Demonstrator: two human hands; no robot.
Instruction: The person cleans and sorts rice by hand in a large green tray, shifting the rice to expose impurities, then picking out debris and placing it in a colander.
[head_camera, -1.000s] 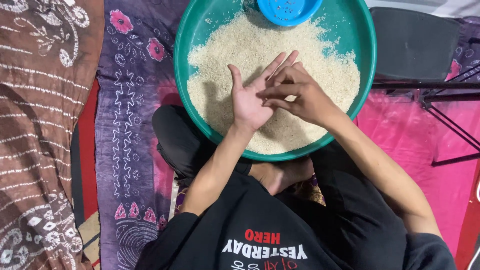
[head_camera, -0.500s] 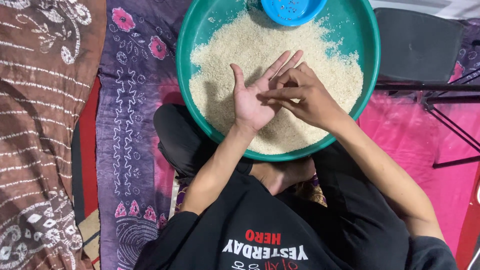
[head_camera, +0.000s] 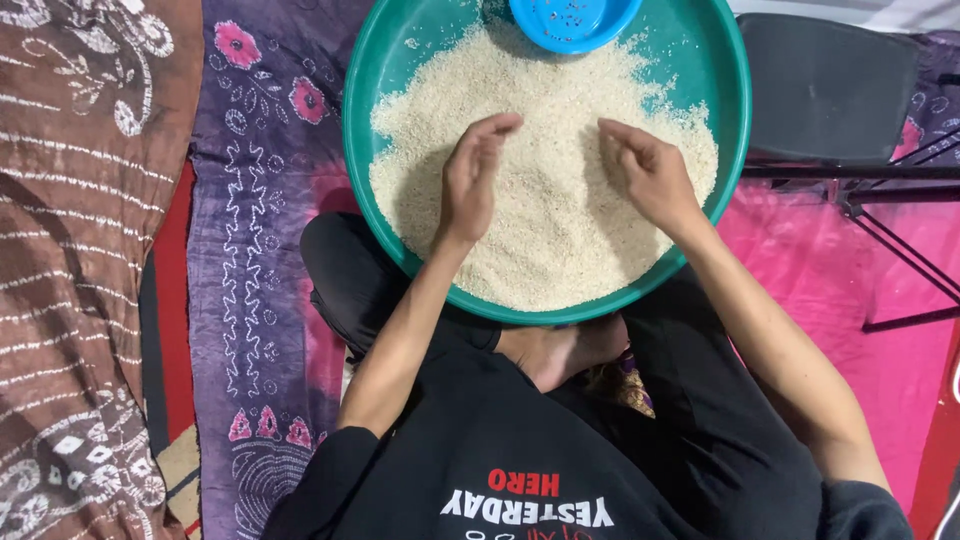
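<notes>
Brown patterned cloth (head_camera: 80, 250) far left, purple flowered cloth (head_camera: 260, 200) next. Left hand (head_camera: 472, 178) loosely curled, holding nothing, fingertips on the white rice heap (head_camera: 545, 200) in the round green plastic basin (head_camera: 735, 110). Right hand (head_camera: 648, 175) likewise, half-open, empty. Small blue bowl (head_camera: 572, 18) at the far rim. Risk: basin rests on the lap, so a hard push cd tip it & spill grain onto the cloths.

Single view, head-worn camera. Looks almost straight down over the wearer's own chest and lap; the black shirt fills the 6 o'clock edge, its print upside down to the lens. The optical axis falls on the round green basin (head_camera: 742, 120), which takes up the upper centre, its far rim cut off at 12 o'clock. Range is close, within arm's reach: both forearms run up from 6 o'clock into the basin. Patterned cloths (head_camera: 90, 250) fill 9 o'clock, pink fabric (head_camera: 880, 360) 3 o'clock. No second view to overlap.
</notes>
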